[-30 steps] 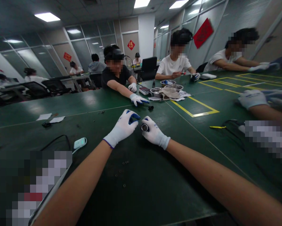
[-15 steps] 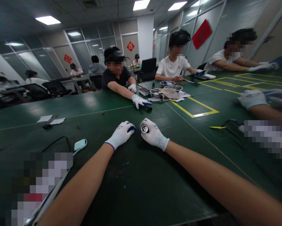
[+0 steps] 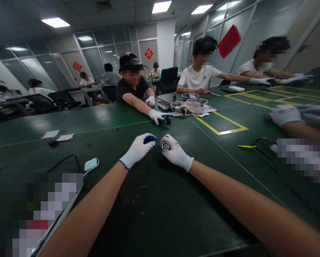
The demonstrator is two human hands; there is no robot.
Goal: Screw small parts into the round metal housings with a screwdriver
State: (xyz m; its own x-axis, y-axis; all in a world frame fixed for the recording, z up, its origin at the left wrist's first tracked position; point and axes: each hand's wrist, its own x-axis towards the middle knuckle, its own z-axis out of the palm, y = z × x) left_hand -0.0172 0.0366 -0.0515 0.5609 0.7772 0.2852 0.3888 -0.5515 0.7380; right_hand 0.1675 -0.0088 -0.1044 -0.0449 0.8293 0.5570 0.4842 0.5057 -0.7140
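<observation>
My right hand (image 3: 176, 152), in a white glove, is wrapped round a dark cylindrical part (image 3: 165, 145). Its round end faces me, with a bright metal ring and small holes or dots inside. Just left of it is my left hand (image 3: 140, 148), in a white glove with a blue palm. Its fingers are curled and the tips pressed toward the thumb beside the cylinder; whatever they may hold is too small to make out. Several tiny nut-like rings (image 3: 142, 213) lie on the green table (image 3: 160, 214) between my forearms.
A co-worker's gloved hand (image 3: 157, 116) touches a small dark part (image 3: 168, 121) ahead. Metal bowls (image 3: 178, 105) and a cloth (image 3: 193, 107) stand behind it. Left lie paper slips (image 3: 65, 137) and a pale-green device (image 3: 91, 164) on a cable. Another person's gloved hand (image 3: 287, 114) is at right.
My left hand has turned and lifted slightly, showing more blue palm, and its fingertips are nearer the cylinder. My right hand has barely shifted. A co-worker at the back has stretched an arm rightward.
</observation>
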